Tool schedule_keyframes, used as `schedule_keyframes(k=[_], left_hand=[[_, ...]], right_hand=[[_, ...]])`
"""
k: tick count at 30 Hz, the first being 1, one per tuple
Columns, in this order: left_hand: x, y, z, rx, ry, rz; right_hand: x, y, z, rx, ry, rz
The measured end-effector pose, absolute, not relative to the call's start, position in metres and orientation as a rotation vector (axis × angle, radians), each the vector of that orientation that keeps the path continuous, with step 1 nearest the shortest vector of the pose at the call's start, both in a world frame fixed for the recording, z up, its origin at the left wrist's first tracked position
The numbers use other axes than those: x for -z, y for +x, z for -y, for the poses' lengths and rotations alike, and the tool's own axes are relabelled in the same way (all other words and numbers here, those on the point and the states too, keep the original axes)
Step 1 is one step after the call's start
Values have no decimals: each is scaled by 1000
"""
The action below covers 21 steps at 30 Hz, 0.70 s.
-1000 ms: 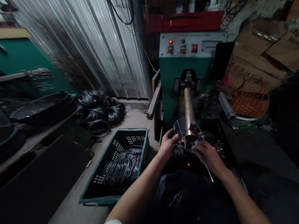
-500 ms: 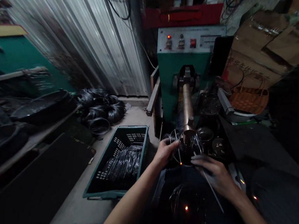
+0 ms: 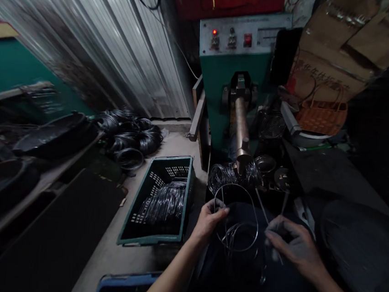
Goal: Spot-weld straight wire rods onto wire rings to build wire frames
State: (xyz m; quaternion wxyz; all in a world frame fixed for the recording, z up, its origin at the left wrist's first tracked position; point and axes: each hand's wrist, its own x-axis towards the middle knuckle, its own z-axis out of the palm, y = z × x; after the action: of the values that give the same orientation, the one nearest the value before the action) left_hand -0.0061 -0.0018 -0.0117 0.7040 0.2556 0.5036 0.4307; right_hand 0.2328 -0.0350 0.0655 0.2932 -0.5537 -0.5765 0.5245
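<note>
My left hand (image 3: 210, 218) pinches a thin metal wire ring (image 3: 257, 230) at its left side, below a thick copper-coloured electrode arm (image 3: 242, 123). A short straight wire stands near the thumb, inside the ring. My right hand (image 3: 293, 245) is closed on thin straight metal rods (image 3: 262, 205), one slanting up toward the ring and another pointing up from the fingers. The rods' exact number is hard to make out. Behind the ring, under the arm's tip, lies a heap of wire rings (image 3: 221, 178). More bent wire shows dimly over my lap.
The arm juts from a green machine (image 3: 210, 74) with a lit red lamp. A green crate (image 3: 187, 200) of wire pieces stands left, a blue crate (image 3: 126, 281) nearer. Wire coils (image 3: 130, 135) lie by the corrugated wall. A wicker basket (image 3: 323, 118) sits at the right.
Both hands have drawn back from the electrode tip toward my body, bringing the wire ring along. The glowing sparks are gone. The right hand has turned, and its rods point up more.
</note>
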Motion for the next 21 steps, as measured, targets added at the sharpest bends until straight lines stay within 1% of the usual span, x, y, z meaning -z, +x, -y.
schedule_keyframes(k=[2,4,7,12,21], left_hand=[[16,-8,4,-950,557,-1121],[17,-9,5,-935,529,-1108],[13,-9,7,-923,487,-1074],[7,-8,4,-928,452,-1026],[7,-6,-7,-994,416,-989]], right_hand=[[-59,233,35,-1312,-1327,1890],[-53,232,32,-1148,-1160,2249],[-50,226,25,-895,-1056,2546],[-53,219,11,-755,-1011,2683],[-56,221,-12,-708,-880,2720]])
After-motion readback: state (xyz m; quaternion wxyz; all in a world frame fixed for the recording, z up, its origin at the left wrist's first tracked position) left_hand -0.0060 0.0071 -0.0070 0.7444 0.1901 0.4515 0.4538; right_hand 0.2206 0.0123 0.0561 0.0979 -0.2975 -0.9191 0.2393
